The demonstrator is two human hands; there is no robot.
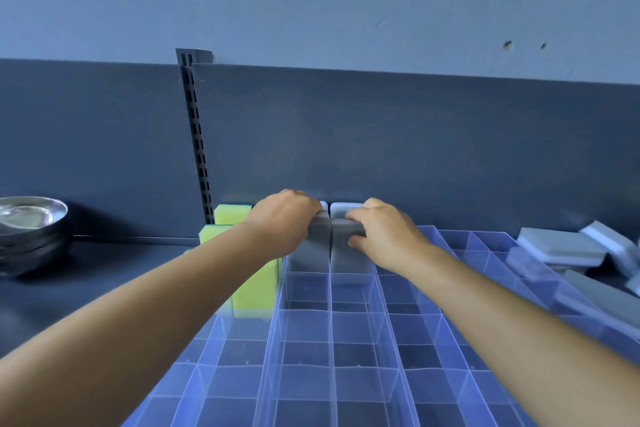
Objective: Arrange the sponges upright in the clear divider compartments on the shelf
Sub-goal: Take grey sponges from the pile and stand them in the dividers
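Clear divider compartments (349, 340) cover the dark shelf in rows. Two grey sponges stand upright side by side in neighbouring rows near the back. My left hand (282, 218) grips the top of the left grey sponge (310, 253). My right hand (384, 234) grips the top of the right grey sponge (349, 255). Behind them, another pale sponge top (341, 210) shows against the back panel. Yellow-green sponges (254, 291) stand upright in the row to the left, partly hidden by my left forearm.
A loose heap of grey sponges (568, 250) lies on the dividers at the right. Stacked metal bowls (31, 225) sit on the shelf at the far left. A slotted upright rail (199, 149) runs up the dark back panel.
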